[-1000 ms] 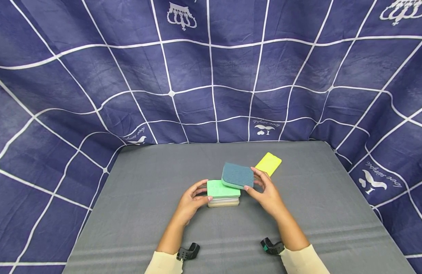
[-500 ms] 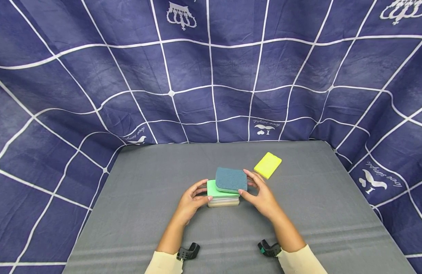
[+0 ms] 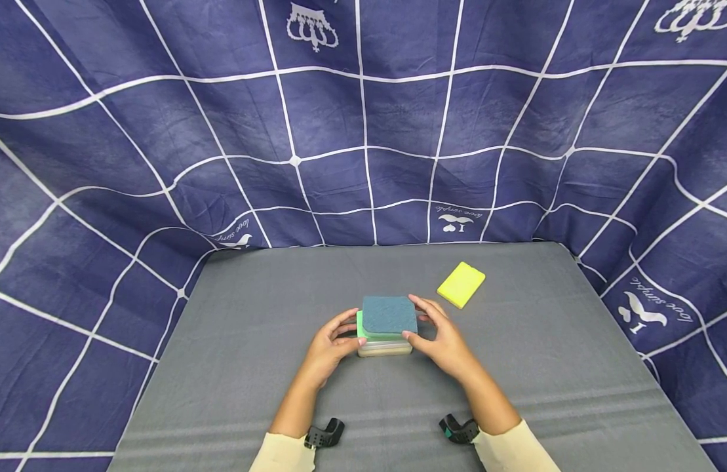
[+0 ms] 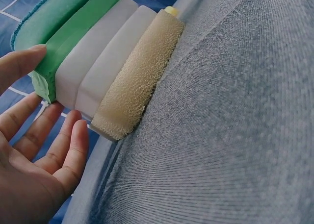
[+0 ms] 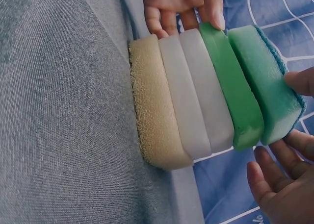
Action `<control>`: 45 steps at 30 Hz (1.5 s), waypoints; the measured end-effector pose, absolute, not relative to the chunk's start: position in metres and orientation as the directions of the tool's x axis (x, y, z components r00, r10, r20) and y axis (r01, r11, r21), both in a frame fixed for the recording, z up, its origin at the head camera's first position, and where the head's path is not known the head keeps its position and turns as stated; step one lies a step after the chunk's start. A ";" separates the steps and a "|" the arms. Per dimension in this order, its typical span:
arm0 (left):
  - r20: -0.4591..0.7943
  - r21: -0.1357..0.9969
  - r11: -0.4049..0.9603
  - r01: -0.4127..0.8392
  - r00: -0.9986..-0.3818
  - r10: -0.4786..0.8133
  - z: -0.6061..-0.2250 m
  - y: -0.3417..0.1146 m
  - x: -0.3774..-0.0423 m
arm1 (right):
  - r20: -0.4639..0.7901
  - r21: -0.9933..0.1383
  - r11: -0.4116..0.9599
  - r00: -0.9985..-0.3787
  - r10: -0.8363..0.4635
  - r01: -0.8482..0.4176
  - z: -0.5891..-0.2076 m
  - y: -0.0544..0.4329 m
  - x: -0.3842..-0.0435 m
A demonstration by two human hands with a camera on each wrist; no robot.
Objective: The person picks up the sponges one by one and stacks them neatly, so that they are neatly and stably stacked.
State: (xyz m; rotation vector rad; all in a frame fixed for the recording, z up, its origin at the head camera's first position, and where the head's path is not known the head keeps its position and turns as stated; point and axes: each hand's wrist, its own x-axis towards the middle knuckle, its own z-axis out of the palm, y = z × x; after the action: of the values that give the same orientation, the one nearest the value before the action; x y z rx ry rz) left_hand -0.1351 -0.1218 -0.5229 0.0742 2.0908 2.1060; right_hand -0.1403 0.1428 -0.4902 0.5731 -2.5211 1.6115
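Note:
A stack of sponges stands mid-table. At its bottom is a tan, coarse-pored sponge [image 5: 153,106], with a white sponge [image 5: 184,99] and another white sponge [image 5: 208,89] above. A green sponge [image 5: 233,87] lies over these. My left hand [image 3: 328,344] pinches the green one's left end between thumb and fingers. Just above it, my right hand [image 3: 446,337] grips the right end of a teal sponge with a dark blue scouring top [image 3: 389,316]. In the right wrist view a narrow gap shows between teal and green. The teal sponge covers most of the green from above.
A yellow sponge [image 3: 461,284] lies flat and askew on the grey tabletop cloth [image 3: 269,288], behind and right of the stack. A blue curtain with white lines [image 3: 398,118] hangs around the table's back and sides.
My right hand has brought the teal sponge leftward and nearer, from beyond the stack's right back corner to almost squarely over the green sponge. The left hand stays in place.

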 end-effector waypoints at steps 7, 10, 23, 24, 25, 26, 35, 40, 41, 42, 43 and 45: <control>-0.088 0.996 0.000 -0.089 -0.983 0.160 -0.523 -0.122 -0.135 | 0.307 -0.845 0.359 -0.909 -0.281 -0.396 -0.492 0.140 -0.142; -0.095 0.995 -0.005 -0.097 -0.982 0.166 -0.522 -0.122 -0.135 | 0.307 -0.844 0.358 -0.907 -0.288 -0.399 -0.493 0.139 -0.142; -0.112 0.993 -0.014 -0.117 -0.975 0.190 -0.521 -0.123 -0.136 | 0.269 -0.852 0.367 -0.914 -0.303 -0.373 -0.492 0.139 -0.143; -0.109 0.993 -0.013 -0.114 -0.975 0.194 -0.521 -0.123 -0.136 | 0.266 -0.854 0.366 -0.915 -0.304 -0.370 -0.492 0.139 -0.143; -0.105 0.994 -0.011 -0.110 -0.974 0.199 -0.520 -0.124 -0.136 | 0.261 -0.856 0.365 -0.916 -0.306 -0.366 -0.492 0.139 -0.143; -0.100 0.995 -0.010 -0.104 -0.974 0.203 -0.520 -0.124 -0.136 | 0.258 -0.857 0.365 -0.916 -0.307 -0.364 -0.492 0.139 -0.143; -0.111 0.993 -0.007 -0.114 -0.974 0.197 -0.519 -0.124 -0.134 | 0.249 -0.854 0.373 -0.915 -0.317 -0.362 -0.491 0.140 -0.144; -0.110 0.994 0.002 -0.112 -0.974 0.198 -0.519 -0.125 -0.134 | 0.247 -0.851 0.381 -0.915 -0.318 -0.362 -0.491 0.140 -0.144; -0.105 0.994 0.003 -0.106 -0.974 0.200 -0.519 -0.125 -0.134 | 0.245 -0.852 0.381 -0.916 -0.317 -0.360 -0.491 0.140 -0.143; -0.101 0.995 0.005 -0.102 -0.974 0.201 -0.518 -0.125 -0.134 | 0.244 -0.852 0.382 -0.916 -0.318 -0.359 -0.491 0.140 -0.143; -0.094 0.995 0.005 -0.095 -0.975 0.202 -0.518 -0.125 -0.134 | 0.241 -0.853 0.382 -0.917 -0.318 -0.356 -0.491 0.141 -0.143; -0.077 0.997 0.006 -0.078 -0.976 0.203 -0.517 -0.125 -0.133 | 0.237 -0.854 0.381 -0.917 -0.319 -0.354 -0.491 0.141 -0.143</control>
State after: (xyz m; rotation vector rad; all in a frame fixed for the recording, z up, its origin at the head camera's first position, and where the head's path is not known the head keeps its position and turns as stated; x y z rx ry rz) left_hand -0.1333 -0.1251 -0.5168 0.1322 2.0761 2.0800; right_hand -0.1429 0.1405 -0.4905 0.6298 -2.5829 1.6108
